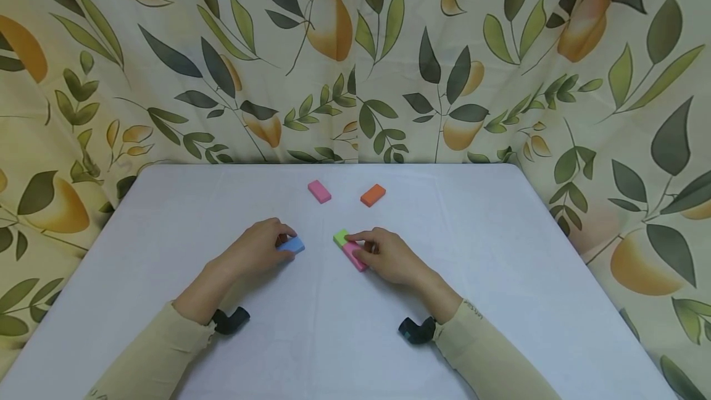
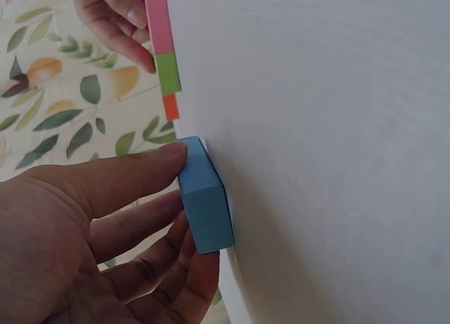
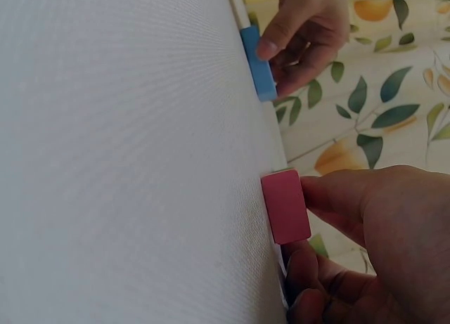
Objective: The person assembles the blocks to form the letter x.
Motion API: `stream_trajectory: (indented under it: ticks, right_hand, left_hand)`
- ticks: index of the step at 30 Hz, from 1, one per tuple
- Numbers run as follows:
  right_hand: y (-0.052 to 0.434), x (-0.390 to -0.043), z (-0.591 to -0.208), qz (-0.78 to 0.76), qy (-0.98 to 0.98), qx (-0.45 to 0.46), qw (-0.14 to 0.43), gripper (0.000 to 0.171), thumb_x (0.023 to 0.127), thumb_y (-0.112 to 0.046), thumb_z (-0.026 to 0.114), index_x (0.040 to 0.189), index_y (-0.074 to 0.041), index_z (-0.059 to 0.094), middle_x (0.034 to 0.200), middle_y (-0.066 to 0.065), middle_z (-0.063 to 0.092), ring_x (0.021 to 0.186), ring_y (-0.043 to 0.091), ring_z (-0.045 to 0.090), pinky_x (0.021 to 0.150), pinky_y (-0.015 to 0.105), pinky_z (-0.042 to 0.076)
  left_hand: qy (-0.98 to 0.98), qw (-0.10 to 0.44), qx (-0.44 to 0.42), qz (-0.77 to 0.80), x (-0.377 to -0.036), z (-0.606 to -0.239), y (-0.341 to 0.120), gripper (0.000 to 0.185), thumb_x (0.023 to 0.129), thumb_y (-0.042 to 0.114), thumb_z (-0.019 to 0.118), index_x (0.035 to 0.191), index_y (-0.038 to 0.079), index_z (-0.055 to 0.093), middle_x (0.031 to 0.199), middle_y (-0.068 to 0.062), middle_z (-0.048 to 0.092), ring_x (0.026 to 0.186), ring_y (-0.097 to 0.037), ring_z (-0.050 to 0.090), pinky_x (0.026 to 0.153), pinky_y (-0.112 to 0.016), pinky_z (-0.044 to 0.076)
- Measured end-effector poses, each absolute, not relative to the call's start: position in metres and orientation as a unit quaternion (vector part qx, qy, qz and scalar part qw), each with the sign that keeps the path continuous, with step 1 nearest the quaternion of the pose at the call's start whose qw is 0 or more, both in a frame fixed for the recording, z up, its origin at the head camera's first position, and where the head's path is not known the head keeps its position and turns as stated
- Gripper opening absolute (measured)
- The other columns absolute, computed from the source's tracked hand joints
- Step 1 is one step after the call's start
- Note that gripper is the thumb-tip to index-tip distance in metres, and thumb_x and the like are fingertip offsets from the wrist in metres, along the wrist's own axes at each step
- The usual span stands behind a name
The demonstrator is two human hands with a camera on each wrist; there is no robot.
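My left hand point(image 1: 282, 242) pinches a blue block point(image 1: 292, 245) that lies flat on the white table point(image 1: 500, 252). In the left wrist view the thumb and fingers point(image 2: 151, 166) grip the long sides of the blue block point(image 2: 205, 206). My right hand point(image 1: 365, 252) holds a pink block point(image 1: 353, 255) whose far end meets a green block point(image 1: 340, 237). The right wrist view shows my right hand point(image 3: 304, 224) with thumb and fingers on that pink block point(image 3: 285, 206). The two hands are about a block's length apart.
A second pink block point(image 1: 319, 191) and an orange block point(image 1: 373, 195) lie loose farther back on the table. A leaf-patterned curtain point(image 1: 355, 54) hangs behind and around the table. Black wrist cameras point(image 1: 232, 320) sit under both sleeves.
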State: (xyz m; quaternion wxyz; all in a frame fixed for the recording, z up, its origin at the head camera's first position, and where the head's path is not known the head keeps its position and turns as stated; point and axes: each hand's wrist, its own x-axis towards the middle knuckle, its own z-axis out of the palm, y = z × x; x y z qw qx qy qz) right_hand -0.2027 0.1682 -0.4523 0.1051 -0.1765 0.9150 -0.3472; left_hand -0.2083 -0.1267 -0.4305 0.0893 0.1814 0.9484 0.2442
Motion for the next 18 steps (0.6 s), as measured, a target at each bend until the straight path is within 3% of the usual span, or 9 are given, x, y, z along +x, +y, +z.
stream_trajectory:
  ticks: [18]
  right_hand:
    - [0.1689,-0.2016,-0.4528,-0.345,0.916,-0.175,0.108,0.036,0.093,-0.03,0.064,0.128,-0.036,0.062,0.09,-0.004,0.055,0.086,0.015,0.051,0.071,0.031,0.044]
  left_hand:
    - [0.946,0.089,0.184,0.251,-0.2071,-0.4312,-0.1212,0.037,0.083,0.024,0.076,0.115,0.009,0.067,0.095,0.0,0.062,0.088,-0.014,0.055,0.082,-0.032,0.048]
